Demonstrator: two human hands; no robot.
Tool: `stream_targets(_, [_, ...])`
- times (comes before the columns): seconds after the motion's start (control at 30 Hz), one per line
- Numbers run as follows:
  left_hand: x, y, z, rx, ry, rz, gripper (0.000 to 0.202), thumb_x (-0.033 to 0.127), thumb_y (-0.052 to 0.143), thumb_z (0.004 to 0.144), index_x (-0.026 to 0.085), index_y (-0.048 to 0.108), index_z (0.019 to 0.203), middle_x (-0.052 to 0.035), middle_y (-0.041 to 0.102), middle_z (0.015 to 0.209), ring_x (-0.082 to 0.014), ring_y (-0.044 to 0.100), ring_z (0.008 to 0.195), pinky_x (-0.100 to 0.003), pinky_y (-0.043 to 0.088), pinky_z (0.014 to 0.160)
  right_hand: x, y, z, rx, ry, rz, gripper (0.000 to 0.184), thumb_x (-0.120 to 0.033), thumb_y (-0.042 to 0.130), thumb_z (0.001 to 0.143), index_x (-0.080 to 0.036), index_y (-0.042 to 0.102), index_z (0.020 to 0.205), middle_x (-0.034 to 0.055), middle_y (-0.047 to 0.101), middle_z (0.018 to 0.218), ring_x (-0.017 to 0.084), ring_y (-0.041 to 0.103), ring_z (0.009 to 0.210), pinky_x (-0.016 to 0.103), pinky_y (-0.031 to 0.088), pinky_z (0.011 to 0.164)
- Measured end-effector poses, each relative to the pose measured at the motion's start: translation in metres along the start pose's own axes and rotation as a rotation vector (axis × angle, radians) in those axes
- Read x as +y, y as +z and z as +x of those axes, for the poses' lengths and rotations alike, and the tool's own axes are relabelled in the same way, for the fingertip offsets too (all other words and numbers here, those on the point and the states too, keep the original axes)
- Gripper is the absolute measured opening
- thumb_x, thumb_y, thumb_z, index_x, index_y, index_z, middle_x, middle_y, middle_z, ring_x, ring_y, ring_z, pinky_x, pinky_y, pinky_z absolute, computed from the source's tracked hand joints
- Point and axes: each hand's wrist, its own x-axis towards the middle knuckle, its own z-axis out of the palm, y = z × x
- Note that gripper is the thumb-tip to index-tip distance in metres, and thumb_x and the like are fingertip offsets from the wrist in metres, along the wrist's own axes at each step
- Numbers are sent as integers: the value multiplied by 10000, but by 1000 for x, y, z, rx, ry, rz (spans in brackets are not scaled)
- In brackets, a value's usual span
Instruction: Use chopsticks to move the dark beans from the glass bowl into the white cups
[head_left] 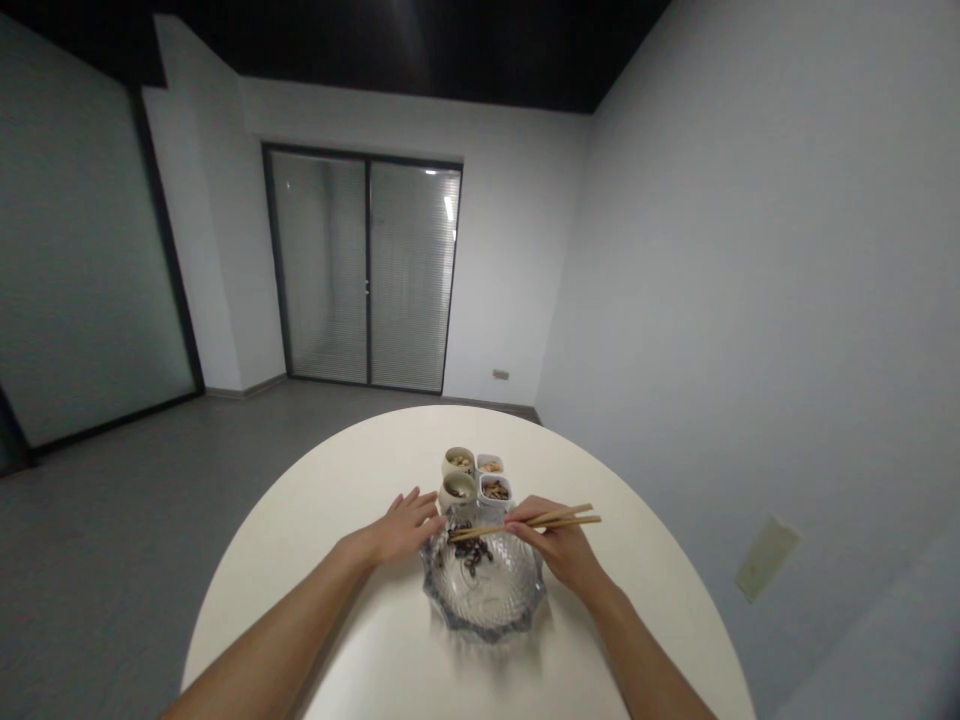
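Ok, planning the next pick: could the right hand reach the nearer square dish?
Probably yes: the right hand, holding chopsticks, sits close in front of that white dish, and nothing stands between them.

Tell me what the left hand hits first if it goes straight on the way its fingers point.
The nearer round cream cup looks first in line for the left hand, just past its fingers. Depth is hard to judge, so it might pass slightly beside it.

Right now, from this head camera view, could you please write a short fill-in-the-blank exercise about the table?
1. The hand holding the chopsticks is the ____ one.
2. The left hand holds ____.
3. The glass bowl stands on a ____ white table.
4. Beyond the bowl stand two round cups and two ____ dishes.

Answers: right; nothing; round; square.
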Motion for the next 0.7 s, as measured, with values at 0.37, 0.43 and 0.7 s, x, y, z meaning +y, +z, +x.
stream_targets(0.37, [-7,4,4,4,10,8,591,632,152,986,324,395,1428,-1,175,1555,-338,57,1430,-577,50,1130,-3,-2,0,87,-29,-11,196,-373,692,819,-185,743,845,67,690,811,173,645,758,288,533,713])
stream_targets(0.43, [-8,4,3,3,6,4,598,632,152,986,315,402,1426,-6,173,1555,-340,50,1430,-574,46,1131,-2,-3,0,93,-8,-9,204,-379,694,817,-183,744,849,70,691,821,176,646,764,290,535,713])
stream_targets(0.7, [-10,7,2,4,-7,3,613,636,143,982,292,428,1401,-19,166,1557,-320,34,1436,-558,43,1138,11,-15,2,342,-15,-32,216,-389,707,797,-177,737,829,52,670,777,159,620,729,284,524,695])
